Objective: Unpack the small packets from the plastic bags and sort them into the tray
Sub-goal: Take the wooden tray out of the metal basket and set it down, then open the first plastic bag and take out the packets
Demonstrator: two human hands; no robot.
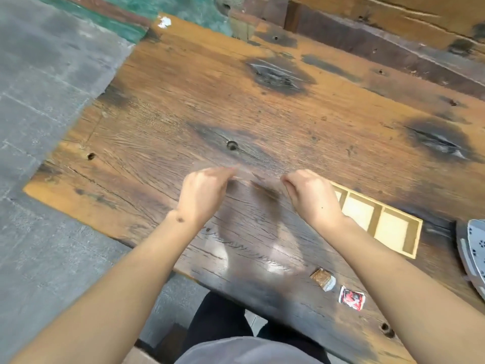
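A clear plastic bag, blurred by motion, hangs between my two hands above the wooden table. My left hand pinches its upper left edge and my right hand pinches its upper right edge. On the table below the bag lie two small packets: a brown one and a red-and-white one. A light wooden tray with divided compartments lies to the right, partly hidden behind my right hand. The compartments I can see hold nothing.
The worn wooden table ends at a ragged left edge over a grey floor. A grey patterned object sits at the right border. My dark trousers show below the table's near edge.
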